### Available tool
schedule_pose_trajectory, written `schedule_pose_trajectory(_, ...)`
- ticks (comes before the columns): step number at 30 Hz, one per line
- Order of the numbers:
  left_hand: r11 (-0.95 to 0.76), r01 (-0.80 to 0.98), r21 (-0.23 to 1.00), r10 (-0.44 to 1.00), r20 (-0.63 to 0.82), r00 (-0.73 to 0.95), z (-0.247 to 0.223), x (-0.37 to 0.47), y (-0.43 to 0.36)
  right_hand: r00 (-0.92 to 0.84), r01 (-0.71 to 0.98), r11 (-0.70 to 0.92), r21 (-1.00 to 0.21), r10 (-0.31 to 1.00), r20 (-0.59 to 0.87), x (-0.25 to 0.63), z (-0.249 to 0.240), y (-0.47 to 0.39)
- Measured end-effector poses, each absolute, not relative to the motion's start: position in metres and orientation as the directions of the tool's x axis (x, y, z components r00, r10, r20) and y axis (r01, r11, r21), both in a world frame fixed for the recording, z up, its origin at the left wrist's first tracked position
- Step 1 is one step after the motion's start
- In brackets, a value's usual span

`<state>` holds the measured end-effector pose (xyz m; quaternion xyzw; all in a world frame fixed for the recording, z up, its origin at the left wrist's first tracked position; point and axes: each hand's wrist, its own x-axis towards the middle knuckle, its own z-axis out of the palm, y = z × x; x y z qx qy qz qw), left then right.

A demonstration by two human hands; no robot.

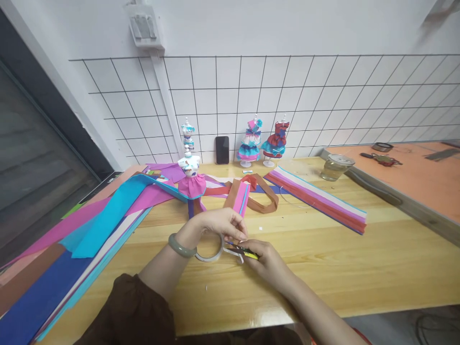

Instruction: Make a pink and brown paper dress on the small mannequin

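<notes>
The tape roll (209, 247), a thin clear ring, looks light and sticky; its rim is the best hold. It hangs just above the desk (323, 258), under the left hand (219, 225), whose fingers pinch its loose end. The right hand (268, 261) pinches small scissors (241, 250).

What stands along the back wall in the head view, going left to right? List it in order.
White mannequin with blue print → black phone → doll in pink and blue ruffled dress → doll in red and teal dress → glass jar.
</notes>
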<state>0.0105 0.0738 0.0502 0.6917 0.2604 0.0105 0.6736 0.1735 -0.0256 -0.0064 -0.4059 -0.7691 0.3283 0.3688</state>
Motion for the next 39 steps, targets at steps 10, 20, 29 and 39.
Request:
schedule_pose_trajectory(10,0.006,0.253,0.967,0.575,-0.211,0.790,0.075,-0.009,0.073,-0.259,0.310,0.374,-0.874,0.918,0.301,0.176,-0.011,-0.024)
schedule_pose_trajectory(20,-0.135,0.275,0.952,0.369,-0.209,0.905,0.077,-0.012,0.072,-0.194,0.062,0.044,-0.997,0.980,0.031,0.174,0.000,-0.025)
schedule_pose_trajectory(29,-0.184,0.259,0.948,0.423,-0.162,0.891,0.076,-0.003,0.067,-0.175,0.028,-0.034,-0.999,0.984,-0.038,0.175,-0.003,-0.022)
schedule_pose_trajectory(39,-0.186,0.312,0.932,0.539,-0.169,0.826,0.074,-0.001,0.066,-0.196,-0.015,-0.054,-0.998,0.979,-0.051,0.175,-0.005,-0.022)
